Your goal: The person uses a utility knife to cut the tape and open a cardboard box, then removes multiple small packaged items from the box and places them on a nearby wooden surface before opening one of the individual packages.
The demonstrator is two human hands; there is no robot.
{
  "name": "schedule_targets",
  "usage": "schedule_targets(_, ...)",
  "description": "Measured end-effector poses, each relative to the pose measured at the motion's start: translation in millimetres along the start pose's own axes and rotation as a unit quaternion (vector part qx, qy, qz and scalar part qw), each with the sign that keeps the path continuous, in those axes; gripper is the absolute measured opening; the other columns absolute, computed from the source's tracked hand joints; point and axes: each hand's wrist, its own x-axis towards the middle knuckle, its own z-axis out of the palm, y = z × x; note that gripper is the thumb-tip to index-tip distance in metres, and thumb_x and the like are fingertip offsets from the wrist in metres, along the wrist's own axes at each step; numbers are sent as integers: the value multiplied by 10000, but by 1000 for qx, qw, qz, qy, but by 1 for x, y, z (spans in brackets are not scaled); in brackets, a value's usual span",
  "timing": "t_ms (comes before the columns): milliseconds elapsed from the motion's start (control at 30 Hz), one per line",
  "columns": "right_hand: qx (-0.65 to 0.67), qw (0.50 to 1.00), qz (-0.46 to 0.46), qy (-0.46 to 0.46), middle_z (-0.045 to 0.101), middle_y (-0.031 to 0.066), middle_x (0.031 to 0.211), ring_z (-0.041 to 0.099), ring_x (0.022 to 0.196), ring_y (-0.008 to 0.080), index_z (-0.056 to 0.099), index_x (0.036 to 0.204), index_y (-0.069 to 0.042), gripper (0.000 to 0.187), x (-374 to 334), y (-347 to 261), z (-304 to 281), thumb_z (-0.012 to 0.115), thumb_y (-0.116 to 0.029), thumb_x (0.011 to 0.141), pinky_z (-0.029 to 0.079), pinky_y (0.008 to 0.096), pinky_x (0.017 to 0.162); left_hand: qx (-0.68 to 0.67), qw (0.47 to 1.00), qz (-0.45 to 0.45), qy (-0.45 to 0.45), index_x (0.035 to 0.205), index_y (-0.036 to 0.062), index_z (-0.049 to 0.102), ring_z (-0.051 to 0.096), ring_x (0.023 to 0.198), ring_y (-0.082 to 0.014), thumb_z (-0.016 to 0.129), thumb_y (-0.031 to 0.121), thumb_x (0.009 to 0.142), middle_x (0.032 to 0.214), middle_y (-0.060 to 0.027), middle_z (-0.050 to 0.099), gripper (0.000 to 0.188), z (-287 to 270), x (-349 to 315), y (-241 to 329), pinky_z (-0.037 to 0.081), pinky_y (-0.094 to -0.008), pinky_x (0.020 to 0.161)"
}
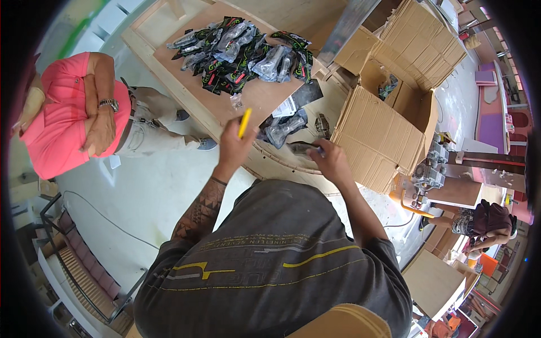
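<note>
My left hand (235, 147) is closed around a slim yellow stick-shaped tool (245, 123), which points up and away from me; its exact kind does not show. Lower and to the right, my right hand (333, 162) pinches the edge of a dark plastic packet (302, 147), and something small and bluish shows at its fingertips. Just beyond lies a clear bag with grey parts (280, 130). A loose dark metal piece (322, 125) rests by the carton. Farther off, a heap of black-and-clear plastic packets (236, 53) covers much of a brown board (194, 79).
An open cardboard carton (380, 132) stands at the right, with a packet (387, 87) inside. A person in a pink shirt (70, 112) stands at the left, arms crossed. Another person (490, 222) bends over at the far right. A metal post (352, 28) rises behind the carton.
</note>
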Motion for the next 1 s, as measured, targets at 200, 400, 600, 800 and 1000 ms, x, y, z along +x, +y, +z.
schedule_targets(200, 271, 956, 91, -62, 698, 24, 841, 562, 754, 72, 725, 1035, 10, 308, 5, -17, -22, 736, -297, 1026, 485, 289, 675, -183, 957, 76, -210, 1224, -19, 672, 687, 1033, -183, 792, 192, 959, 1141, -118, 729, 360, 36, -9, 68, 549, -341, 910)
schedule_targets(400, 473, 878, 75, 19, 682, -23, 924, 567, 807, 68, 695, 1101, -44, 173, 6, -25, -6, 708, -207, 1044, 484, 252, 752, -231, 947, -63, -212, 1071, -14, 703, 641, 807, -101, 778, 221, 979, 876, -53, 708, 263, 52, -7, 76, 543, -294, 753)
schedule_targets(600, 697, 703, 122, 70, 732, 23, 1018, 674, 934, 124, 686, 1097, -76, 71, -9, -21, 16, 656, -125, 1056, 540, 316, 867, -232, 936, -119, -237, 1017, 1, 699, 673, 770, -176, 734, 239, 1004, 856, -101, 710, 241, 56, -29, 72, 536, -349, 723)
schedule_targets(800, 542, 811, 120, 182, 712, 9, 931, 627, 833, 78, 674, 1056, -65, 82, -10, 3, 26, 678, -147, 1057, 515, 259, 783, -32, 976, 194, -92, 1156, 13, 648, 706, 866, -413, 653, 330, 1047, 946, -198, 700, 335, 31, -27, 97, 564, -473, 754)
schedule_targets(1000, 336, 907, 52, 249, 555, -8, 933, 476, 854, 82, 578, 1043, -47, 102, -15, -2, 21, 581, -130, 1102, 421, 255, 770, 75, 949, 179, -248, 1201, 22, 649, 717, 904, -409, 556, 348, 1086, 1002, -204, 732, 357, 14, -25, 91, 568, -494, 757)
